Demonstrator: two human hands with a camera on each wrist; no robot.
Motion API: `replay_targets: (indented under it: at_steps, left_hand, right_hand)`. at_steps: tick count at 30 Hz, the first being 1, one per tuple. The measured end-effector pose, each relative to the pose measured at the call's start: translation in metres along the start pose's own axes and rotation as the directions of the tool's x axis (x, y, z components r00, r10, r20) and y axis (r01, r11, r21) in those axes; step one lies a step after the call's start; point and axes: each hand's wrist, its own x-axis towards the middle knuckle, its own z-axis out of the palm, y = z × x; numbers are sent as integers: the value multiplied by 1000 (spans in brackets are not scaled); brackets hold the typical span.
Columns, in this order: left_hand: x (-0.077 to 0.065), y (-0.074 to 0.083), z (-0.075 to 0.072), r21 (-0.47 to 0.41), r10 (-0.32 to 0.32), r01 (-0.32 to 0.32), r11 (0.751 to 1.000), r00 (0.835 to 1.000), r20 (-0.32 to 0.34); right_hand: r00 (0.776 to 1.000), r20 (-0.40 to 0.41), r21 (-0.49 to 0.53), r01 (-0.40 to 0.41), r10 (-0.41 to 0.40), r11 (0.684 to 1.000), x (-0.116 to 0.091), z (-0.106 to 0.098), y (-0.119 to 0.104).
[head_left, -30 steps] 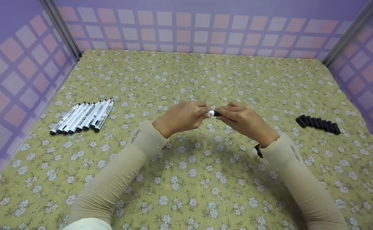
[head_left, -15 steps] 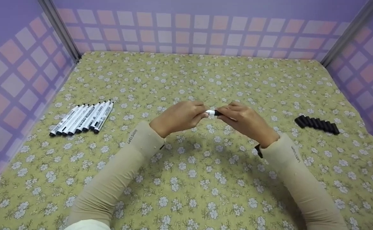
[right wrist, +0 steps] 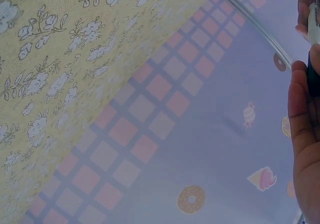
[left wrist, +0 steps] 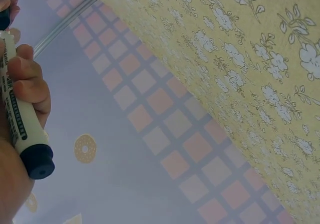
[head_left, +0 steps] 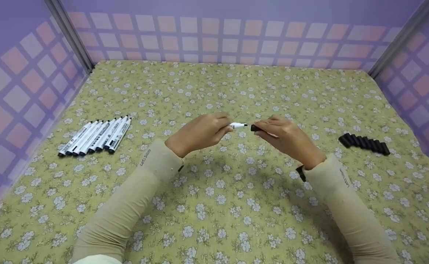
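Over the middle of the cloth, my left hand (head_left: 201, 132) grips a white marker (head_left: 239, 125) whose dark tip points right, bare of its cap. Its label and black end show in the left wrist view, with fingers wrapped round the barrel (left wrist: 20, 114). Just to the right, my right hand (head_left: 286, 137) pinches a black marker cap (head_left: 254, 128), its mouth facing the tip across a small gap. In the right wrist view, the cap (right wrist: 313, 79) sits dark between thumb and fingers, partly cut off by the frame edge.
Several white markers (head_left: 95, 136) lie side by side at the left, their black ends toward me. A row of several black caps (head_left: 364, 143) lies at the right. Flowered yellow cloth (head_left: 214, 205) covers the table, with purple checked walls (head_left: 210, 36) around it.
The marker and the black cap have come apart, and the tip is now exposed. My left hand has drawn slightly left with the marker; my right hand has shifted slightly right with the cap.
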Motion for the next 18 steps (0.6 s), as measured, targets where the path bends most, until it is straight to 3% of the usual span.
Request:
replay_targets:
  at_steps: [4, 9, 13, 18]
  left_hand:
    - [-3, -4, -2, -4, -58, 58, 998, 998, -14]
    - [-6, -12, -4, -100, -213, 211, 972, 977, -12]
    - [-11, -22, -8, -202, -353, 347, 916, 935, 7]
    - [-20, -38, -15, -297, -500, 484, 823, 866, 27]
  right_hand:
    - [1000, -14, 3, 1, -1, 1000, -2, -1, 1]
    - [1000, -27, 20, -1, 2, 1000, -6, -1, 3]
    - [1000, -28, 15, 1, 0, 1000, -8, -1, 6]
    - [1000, -30, 19, -6, 7, 1000, -12, -1, 9]
